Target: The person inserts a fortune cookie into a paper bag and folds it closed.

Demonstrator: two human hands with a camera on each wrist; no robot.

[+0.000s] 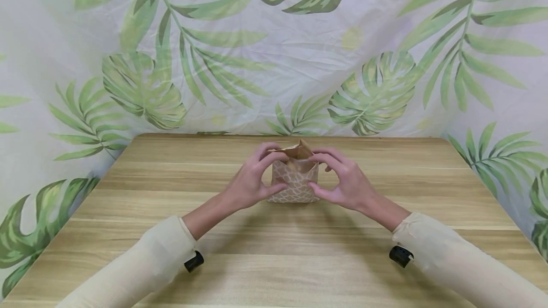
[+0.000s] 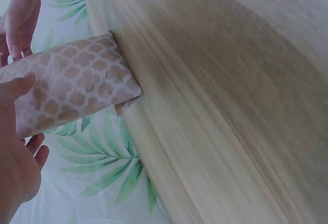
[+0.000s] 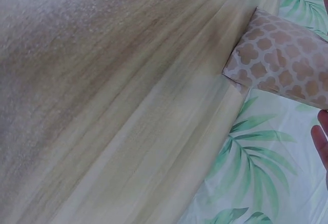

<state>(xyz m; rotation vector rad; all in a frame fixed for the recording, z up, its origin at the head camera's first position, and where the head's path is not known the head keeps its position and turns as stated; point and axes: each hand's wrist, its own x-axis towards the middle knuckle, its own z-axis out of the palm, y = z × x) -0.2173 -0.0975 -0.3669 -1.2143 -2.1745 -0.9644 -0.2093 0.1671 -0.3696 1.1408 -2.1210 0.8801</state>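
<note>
While the bag (image 1: 294, 182) is standing mid-bench (image 1: 171, 232), both hands, left (image 1: 250, 182) and right (image 1: 348, 184), are pinching its top; even pulls suit. Left wrist: thumb (image 2: 18, 88) pressing paper. Right wrist: bag upright.

brown lattice-patterned paper bag (image 1: 295, 185), green leaf-print backdrop (image 1: 274, 46)

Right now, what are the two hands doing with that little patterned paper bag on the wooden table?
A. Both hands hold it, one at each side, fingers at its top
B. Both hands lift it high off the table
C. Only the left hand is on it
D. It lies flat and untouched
A: the left hand and the right hand flank the paper bag, fingers curled onto its open top, while it stands upright on the table.
</note>
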